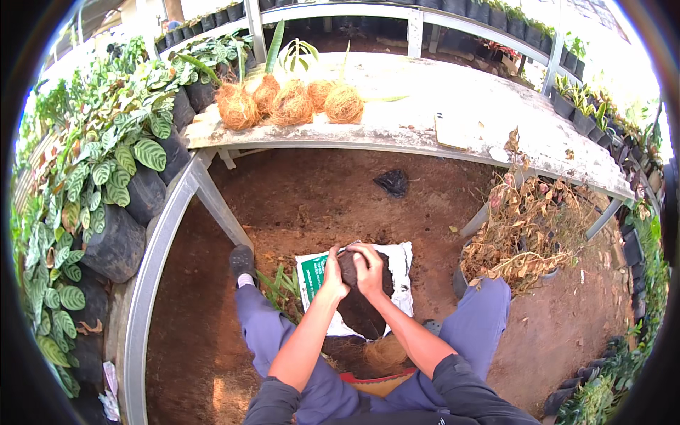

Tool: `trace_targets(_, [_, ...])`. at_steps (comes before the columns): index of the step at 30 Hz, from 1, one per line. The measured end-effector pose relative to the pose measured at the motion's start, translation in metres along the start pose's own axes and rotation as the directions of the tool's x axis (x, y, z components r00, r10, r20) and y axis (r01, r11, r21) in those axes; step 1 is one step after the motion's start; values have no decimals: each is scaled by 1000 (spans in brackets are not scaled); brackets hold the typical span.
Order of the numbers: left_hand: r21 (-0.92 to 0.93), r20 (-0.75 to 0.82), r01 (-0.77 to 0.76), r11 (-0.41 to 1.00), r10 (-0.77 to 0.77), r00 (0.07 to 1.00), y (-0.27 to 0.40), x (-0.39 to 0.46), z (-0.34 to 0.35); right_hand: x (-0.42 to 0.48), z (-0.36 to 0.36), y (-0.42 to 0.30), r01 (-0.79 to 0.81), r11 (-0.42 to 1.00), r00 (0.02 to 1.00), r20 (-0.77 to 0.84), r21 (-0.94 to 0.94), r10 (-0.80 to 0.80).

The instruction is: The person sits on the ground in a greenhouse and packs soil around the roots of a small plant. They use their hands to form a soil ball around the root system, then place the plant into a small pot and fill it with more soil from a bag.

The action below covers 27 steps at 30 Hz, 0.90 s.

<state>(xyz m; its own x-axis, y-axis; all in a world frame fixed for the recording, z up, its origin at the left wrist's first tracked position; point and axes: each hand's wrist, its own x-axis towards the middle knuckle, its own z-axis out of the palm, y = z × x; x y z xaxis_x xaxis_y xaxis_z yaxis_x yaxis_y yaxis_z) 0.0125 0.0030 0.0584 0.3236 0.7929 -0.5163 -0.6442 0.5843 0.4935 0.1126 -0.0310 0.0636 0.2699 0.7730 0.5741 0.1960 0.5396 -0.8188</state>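
My left hand [333,276] and my right hand [369,270] cup a dark ball of soil [349,268] from both sides, over an opened white and green plastic sack [404,276]. More dark soil [364,313] lies on the sack below my wrists. A tuft of brown coconut fibre [385,353] rests near my lap, beside more soil. Long green leaves [281,284] lie on the ground left of the sack.
Several fibre-wrapped plant balls [291,103] and a phone-like flat object [450,133] sit on the weathered table [393,135]. A pot of dried plants [523,239] stands at right, a black plastic scrap [392,183] ahead. Bagged leafy plants [114,244] line the left.
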Motion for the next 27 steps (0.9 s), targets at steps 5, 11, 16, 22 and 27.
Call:
trace_targets(5, [-30, 72, 51, 998, -49, 996, -1, -4, -2, -14, 1, 1, 153, 892, 988, 69, -424, -137])
trace_targets(11, [112, 128, -81, 990, 67, 990, -20, 6, -6, -26, 1, 6, 186, 926, 981, 10, -329, -194])
trace_targets(16, [46, 63, -74, 996, 71, 995, -27, 17, -16, -22, -3, 3, 174, 909, 985, 72, -378, -159])
trace_targets(22, [48, -73, -77, 996, 80, 994, -8, -3, 6, -10, 0, -11, 7, 956, 1000, 25, -294, 0])
trace_targets(27, [13, 39, -51, 999, 50, 998, -2, -7, 5, -7, 4, -15, 16, 959, 999, -34, -282, -27])
